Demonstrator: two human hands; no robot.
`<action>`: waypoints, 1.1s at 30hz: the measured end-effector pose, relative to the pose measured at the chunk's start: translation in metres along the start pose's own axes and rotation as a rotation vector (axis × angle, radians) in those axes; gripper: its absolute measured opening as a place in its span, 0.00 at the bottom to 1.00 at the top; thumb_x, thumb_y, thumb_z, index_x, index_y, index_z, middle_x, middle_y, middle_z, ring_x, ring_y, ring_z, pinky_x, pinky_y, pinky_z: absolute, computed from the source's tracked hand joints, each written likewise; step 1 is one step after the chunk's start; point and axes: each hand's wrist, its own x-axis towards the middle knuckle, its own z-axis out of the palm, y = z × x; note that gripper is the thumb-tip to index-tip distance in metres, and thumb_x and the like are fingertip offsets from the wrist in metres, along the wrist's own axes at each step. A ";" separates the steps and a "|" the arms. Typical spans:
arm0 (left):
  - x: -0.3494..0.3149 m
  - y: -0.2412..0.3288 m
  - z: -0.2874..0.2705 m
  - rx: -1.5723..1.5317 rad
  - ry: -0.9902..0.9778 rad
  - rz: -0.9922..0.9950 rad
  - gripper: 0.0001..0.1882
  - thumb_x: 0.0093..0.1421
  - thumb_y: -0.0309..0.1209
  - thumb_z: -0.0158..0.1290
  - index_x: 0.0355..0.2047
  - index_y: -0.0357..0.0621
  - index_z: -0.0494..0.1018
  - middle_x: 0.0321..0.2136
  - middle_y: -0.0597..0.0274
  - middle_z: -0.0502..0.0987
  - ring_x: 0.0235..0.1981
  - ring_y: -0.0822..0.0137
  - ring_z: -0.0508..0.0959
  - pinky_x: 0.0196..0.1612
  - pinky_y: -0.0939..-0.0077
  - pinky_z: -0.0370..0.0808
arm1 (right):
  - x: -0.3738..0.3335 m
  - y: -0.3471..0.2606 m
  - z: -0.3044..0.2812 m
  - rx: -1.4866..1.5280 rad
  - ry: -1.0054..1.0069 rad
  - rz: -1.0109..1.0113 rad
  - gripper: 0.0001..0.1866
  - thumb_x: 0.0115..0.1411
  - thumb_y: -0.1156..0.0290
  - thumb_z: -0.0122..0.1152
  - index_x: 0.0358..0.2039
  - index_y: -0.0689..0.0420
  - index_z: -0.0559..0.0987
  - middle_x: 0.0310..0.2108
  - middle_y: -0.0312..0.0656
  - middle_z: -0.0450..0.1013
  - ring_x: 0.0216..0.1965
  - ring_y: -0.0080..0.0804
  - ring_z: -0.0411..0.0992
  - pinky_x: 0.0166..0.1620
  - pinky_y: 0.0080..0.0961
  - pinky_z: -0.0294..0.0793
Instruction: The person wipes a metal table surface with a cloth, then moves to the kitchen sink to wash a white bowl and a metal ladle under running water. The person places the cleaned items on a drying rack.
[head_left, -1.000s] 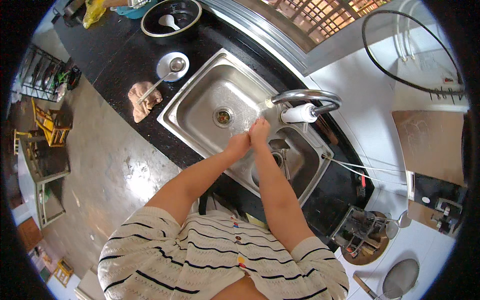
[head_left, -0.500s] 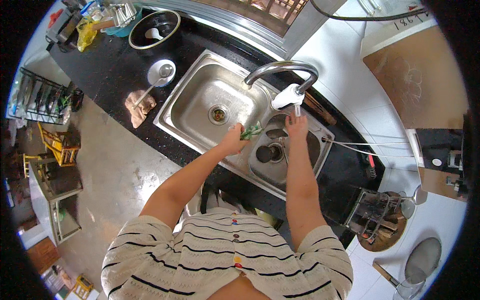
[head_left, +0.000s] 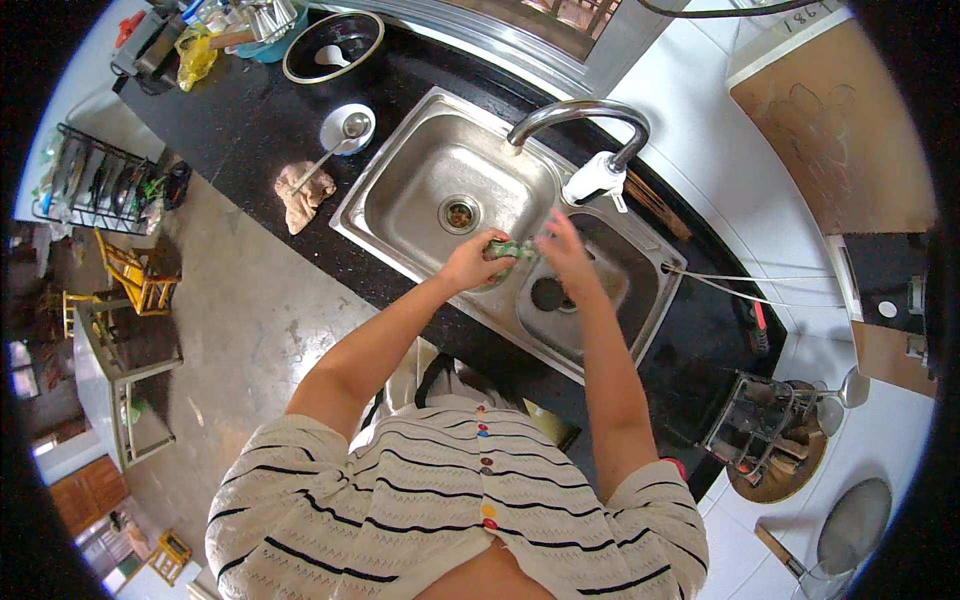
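Note:
My left hand (head_left: 472, 262) is closed around a small green-and-white bundle (head_left: 508, 250), whose kind I cannot make out, above the divider of the steel double sink (head_left: 400, 190). Just to its right is my right hand (head_left: 566, 258), its fingers stretched toward the bundle and a little blurred, with nothing visible in them. A curved steel faucet (head_left: 575, 108) with a white body (head_left: 592, 180) rises behind both hands. Under my right hand, the right basin holds a dark round object (head_left: 548, 294). Some scraps lie in the left basin's drain (head_left: 460, 213).
On the black counter to the left are a white bowl with a ladle (head_left: 347, 130), a crumpled cloth (head_left: 303, 196) and a black basin (head_left: 332, 48) with a white spoon. White cords (head_left: 745, 283) cross the right side. A wire rack (head_left: 750, 425) stands at the lower right.
My right hand has left the faucet's white body and come down and left to beside the green bundle. My left hand still holds the bundle. The view has shifted slightly.

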 end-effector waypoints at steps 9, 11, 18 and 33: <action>-0.011 0.054 0.003 0.324 -0.086 0.043 0.19 0.53 0.37 0.62 0.40 0.39 0.72 0.26 0.59 0.75 0.25 0.66 0.75 0.30 0.72 0.73 | -0.028 -0.045 0.001 -0.663 -0.083 -0.221 0.12 0.55 0.72 0.63 0.40 0.58 0.76 0.36 0.39 0.72 0.36 0.26 0.71 0.40 0.23 0.70; -0.012 0.068 0.005 0.568 -0.025 0.239 0.20 0.51 0.41 0.63 0.36 0.39 0.73 0.30 0.56 0.74 0.29 0.62 0.75 0.35 0.69 0.72 | -0.032 -0.051 -0.005 -0.560 -0.058 -0.346 0.14 0.55 0.72 0.63 0.41 0.59 0.74 0.36 0.40 0.72 0.35 0.29 0.71 0.40 0.25 0.71; -0.004 0.128 -0.009 0.534 -0.004 0.688 0.11 0.56 0.35 0.57 0.25 0.42 0.71 0.29 0.56 0.74 0.32 0.57 0.74 0.36 0.66 0.70 | -0.056 -0.097 -0.026 -0.489 0.046 -0.277 0.18 0.51 0.74 0.67 0.43 0.56 0.74 0.34 0.37 0.70 0.35 0.27 0.70 0.39 0.25 0.72; 0.000 0.201 0.044 0.504 0.268 0.625 0.18 0.60 0.36 0.53 0.43 0.43 0.60 0.22 0.50 0.75 0.24 0.50 0.76 0.28 0.61 0.71 | -0.003 -0.227 -0.042 -0.500 0.604 -0.940 0.14 0.52 0.71 0.64 0.40 0.58 0.75 0.32 0.47 0.74 0.35 0.30 0.73 0.40 0.26 0.70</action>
